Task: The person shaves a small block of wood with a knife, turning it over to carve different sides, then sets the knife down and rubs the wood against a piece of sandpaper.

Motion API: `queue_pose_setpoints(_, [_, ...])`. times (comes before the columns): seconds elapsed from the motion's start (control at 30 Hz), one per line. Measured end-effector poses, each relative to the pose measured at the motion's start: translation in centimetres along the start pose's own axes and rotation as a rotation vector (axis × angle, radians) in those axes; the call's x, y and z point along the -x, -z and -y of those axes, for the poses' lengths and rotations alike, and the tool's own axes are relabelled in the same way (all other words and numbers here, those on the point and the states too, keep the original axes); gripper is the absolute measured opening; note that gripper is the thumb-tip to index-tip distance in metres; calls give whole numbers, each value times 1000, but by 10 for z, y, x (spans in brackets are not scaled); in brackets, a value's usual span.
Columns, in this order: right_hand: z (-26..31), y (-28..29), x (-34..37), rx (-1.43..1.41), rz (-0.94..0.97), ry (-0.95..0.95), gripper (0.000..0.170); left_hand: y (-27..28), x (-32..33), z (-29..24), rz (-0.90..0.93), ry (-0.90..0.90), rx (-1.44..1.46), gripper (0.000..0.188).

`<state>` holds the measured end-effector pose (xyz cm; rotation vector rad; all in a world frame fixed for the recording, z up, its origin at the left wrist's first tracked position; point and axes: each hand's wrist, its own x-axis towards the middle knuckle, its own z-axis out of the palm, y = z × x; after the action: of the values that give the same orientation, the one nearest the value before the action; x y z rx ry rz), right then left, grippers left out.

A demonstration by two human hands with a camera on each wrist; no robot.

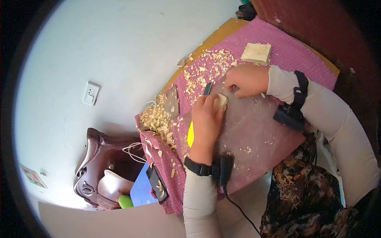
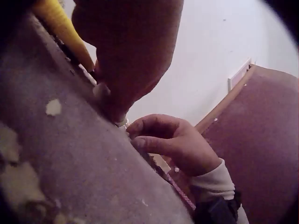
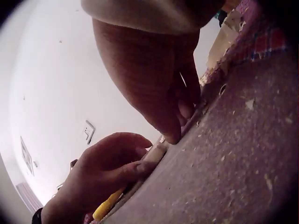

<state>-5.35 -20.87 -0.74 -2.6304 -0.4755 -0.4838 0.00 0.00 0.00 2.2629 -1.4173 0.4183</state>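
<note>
My left hand (image 1: 207,121) grips a small pale wood block (image 1: 220,102) low over the brownish board (image 1: 254,135), fingers on one side and thumb on the other. Past that hand lies a cutter with a yellow handle (image 1: 191,135) and dark blade (image 1: 208,88), partly hidden by the hand. My right hand (image 1: 248,80) is just beyond the block, fingers loosely bent and fingertips down at the board. In the right wrist view, the right hand's fingertips (image 3: 174,139) are close beside the block (image 3: 155,153), and nothing shows between them.
A larger wood block (image 1: 256,53) sits on the checked cloth (image 1: 285,43) at the back. Wood shavings (image 1: 158,119) are heaped at the left and scattered toward the wall. A phone (image 1: 158,183) lies at the cloth's left edge. A dark chair (image 1: 105,166) stands beyond.
</note>
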Motion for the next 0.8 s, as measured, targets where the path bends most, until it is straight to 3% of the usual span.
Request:
queue_pose_setpoints(0.1, [-1,2,3,7,26,-9,15,-3,0,-9,-14,1,13,33])
queue_pose_setpoints(0.2, [3,5,0,-30,84,-53,18,5,0,-17,102,76,65,32])
queue_pose_setpoints(0.4, [5,6,2,-32,83,-87,17,1,-1,-11,-19,36,-67,33])
queue_pose_setpoints(0.5, [4,7,1,-22,94,-62,18,7,1,-21,99,51,-44,32])
queue_pose_setpoints(0.7, [0,2,1,9,38,-46,18,0,-1,-8,-59,6,-93,30])
queue_pose_setpoints(0.77, [-3,1,2,-10,42,-36,18,6,0,-7,-112,171,138,25])
queue_pose_setpoints(0.8, [-3,1,2,-13,39,-39,18,7,-1,-7,-108,168,136,25])
